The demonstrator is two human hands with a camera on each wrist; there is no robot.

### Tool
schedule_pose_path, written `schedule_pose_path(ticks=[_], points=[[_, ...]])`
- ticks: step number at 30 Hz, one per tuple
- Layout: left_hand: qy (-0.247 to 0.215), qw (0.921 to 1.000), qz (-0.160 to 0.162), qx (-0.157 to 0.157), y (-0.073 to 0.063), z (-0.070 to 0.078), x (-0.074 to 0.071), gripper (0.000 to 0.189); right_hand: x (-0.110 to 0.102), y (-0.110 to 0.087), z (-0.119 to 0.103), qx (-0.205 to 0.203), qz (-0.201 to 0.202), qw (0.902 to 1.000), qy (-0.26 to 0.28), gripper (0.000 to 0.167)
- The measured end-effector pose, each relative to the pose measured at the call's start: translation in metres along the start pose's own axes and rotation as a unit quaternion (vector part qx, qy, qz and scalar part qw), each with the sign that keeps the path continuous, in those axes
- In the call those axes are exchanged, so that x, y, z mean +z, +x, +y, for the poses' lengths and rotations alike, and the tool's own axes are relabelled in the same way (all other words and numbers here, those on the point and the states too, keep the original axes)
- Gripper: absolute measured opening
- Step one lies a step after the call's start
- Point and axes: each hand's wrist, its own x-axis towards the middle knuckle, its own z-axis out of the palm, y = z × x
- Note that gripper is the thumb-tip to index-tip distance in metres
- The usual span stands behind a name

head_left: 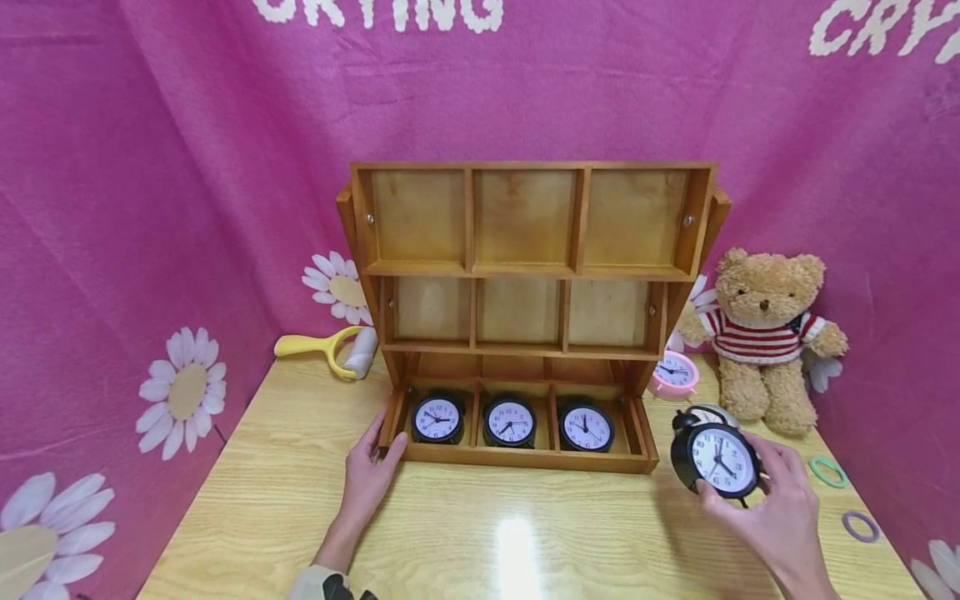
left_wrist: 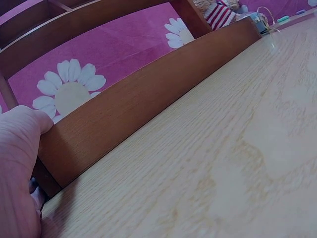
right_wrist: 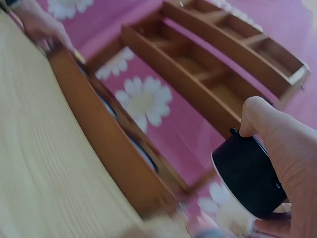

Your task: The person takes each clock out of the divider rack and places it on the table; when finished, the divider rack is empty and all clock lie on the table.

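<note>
My right hand point(head_left: 783, 508) holds a black twin-bell alarm clock point(head_left: 723, 458) up at the right of the wooden shelf point(head_left: 525, 457), its white dial facing my head. In the right wrist view the clock's black back point(right_wrist: 247, 173) shows between thumb and fingers. My left hand point(head_left: 371, 471) grips the left end of the shelf's bottom tier, thumb over the front board point(left_wrist: 138, 109). Three black clocks sit in that tier: the left clock point(head_left: 437, 419), middle clock point(head_left: 510, 422) and right clock point(head_left: 587, 427), one per compartment. The upper two tiers have bare compartments.
A teddy bear point(head_left: 765, 333) in a striped shirt sits at right, beside a pink alarm clock point(head_left: 673, 375). Green point(head_left: 828, 461) and purple point(head_left: 877, 527) rings lie near the right edge. A yellow-handled lint roller point(head_left: 318, 344) lies at back left. Pink cloth point(head_left: 225, 125) hangs around the table.
</note>
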Motion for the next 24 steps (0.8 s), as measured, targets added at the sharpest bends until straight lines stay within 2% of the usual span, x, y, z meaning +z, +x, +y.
schedule_pose_path(ticks=[8,11,20,24], points=[[-0.013,0.9999,-0.005,0.001,0.000,0.001,-0.001,0.064,-0.030,0.004,0.048,0.020,0.016,0.9976,-0.064,0.083],[-0.018,0.9998,-0.005,0.004,0.000,0.002,-0.002,0.064,-0.039,0.006,0.065,0.013,0.020,0.9964,-0.082,0.083],[-0.011,0.9999,-0.007,0.002,-0.001,0.003,-0.002,0.064,-0.057,0.004,0.109,0.032,-0.028,0.9899,-0.135,0.082],[-0.005,1.0000,-0.008,-0.002,-0.001,0.003,-0.001,0.065,-0.059,0.001,0.122,0.028,-0.062,0.9864,-0.150,0.084]])
